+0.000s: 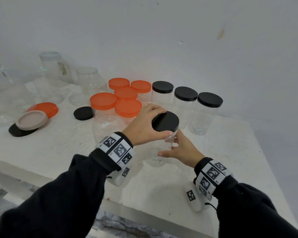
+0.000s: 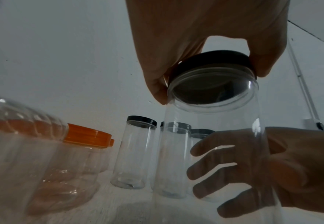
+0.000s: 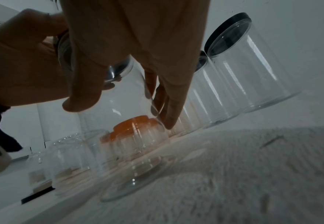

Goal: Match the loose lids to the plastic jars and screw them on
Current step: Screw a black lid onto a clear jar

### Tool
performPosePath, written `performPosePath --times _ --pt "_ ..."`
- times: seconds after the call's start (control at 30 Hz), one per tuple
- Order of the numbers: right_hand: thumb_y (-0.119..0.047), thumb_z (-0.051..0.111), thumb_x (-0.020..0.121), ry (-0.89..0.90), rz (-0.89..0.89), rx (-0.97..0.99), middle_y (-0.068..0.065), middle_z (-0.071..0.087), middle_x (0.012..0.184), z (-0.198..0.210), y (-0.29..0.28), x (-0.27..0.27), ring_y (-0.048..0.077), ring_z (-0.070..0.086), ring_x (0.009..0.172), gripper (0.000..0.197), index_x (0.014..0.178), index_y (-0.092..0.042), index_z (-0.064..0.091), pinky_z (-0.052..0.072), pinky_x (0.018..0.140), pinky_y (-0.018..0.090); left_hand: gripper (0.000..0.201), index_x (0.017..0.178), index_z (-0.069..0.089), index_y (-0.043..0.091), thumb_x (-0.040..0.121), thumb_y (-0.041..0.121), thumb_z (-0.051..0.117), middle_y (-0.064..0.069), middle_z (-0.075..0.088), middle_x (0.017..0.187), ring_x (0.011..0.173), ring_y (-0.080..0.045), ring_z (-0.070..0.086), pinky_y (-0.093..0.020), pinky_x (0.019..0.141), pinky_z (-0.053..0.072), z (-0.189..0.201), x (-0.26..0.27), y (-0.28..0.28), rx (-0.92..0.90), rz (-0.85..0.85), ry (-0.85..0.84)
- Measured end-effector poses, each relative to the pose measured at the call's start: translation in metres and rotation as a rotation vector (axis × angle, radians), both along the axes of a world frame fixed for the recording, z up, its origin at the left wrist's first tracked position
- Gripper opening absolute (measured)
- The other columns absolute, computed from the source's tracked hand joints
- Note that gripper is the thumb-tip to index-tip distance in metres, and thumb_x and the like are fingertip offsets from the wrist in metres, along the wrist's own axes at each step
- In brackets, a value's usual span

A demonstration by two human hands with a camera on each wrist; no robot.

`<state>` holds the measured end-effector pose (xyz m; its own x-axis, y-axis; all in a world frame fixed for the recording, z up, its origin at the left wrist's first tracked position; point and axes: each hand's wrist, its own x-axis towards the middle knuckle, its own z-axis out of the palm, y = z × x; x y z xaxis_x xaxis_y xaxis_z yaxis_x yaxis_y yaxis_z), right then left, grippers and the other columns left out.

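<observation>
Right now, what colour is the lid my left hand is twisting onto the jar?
Black. The lid under your left hand shows best in the head view.

Head cam high, looking down; both wrist cams low, close, sharing the clear jar [image 2: 214, 136].

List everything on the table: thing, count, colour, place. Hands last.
Black-lidded jars: three, clear, in a row at the back right.
Held jar: one, clear, front centre, standing on the table.
Black lid: one, on the held jar's mouth.
Orange-lidded jars: five, clear, clustered at back centre.
Lidless jars: several, clear, back left; exact count unclear.
Pale-lidded jar: one, clear, far back left.
Loose black lids: two, left of centre and far left.
Loose orange lid: one, left.
Loose beige lid: one, overlapping the orange lid.
Table: white.
Left hand: grips the black lid.
Right hand: fingers wrapped round the held jar.
</observation>
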<state>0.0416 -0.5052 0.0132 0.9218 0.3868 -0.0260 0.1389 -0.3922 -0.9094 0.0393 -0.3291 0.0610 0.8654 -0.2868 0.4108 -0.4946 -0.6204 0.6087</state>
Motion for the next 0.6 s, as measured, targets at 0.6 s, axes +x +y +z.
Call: performPosePath --times 0.6 --pt "-0.056 0.082 0.051 -0.087 0.270 -0.256 -0.009 0.030 0.147 0.110 -0.008 0.007 0.011 0.038 0.131 0.118 0.145 -0.034 0.014 0.038 0.106 0.033 0.140 0.145 -0.008 0.033 0.042 0.059 0.082 0.004 0.019 0.152 0.134 -0.010 0.028 -0.033 0.109 0.027 -0.046 -0.023 0.002 -0.465 -0.003 0.382"
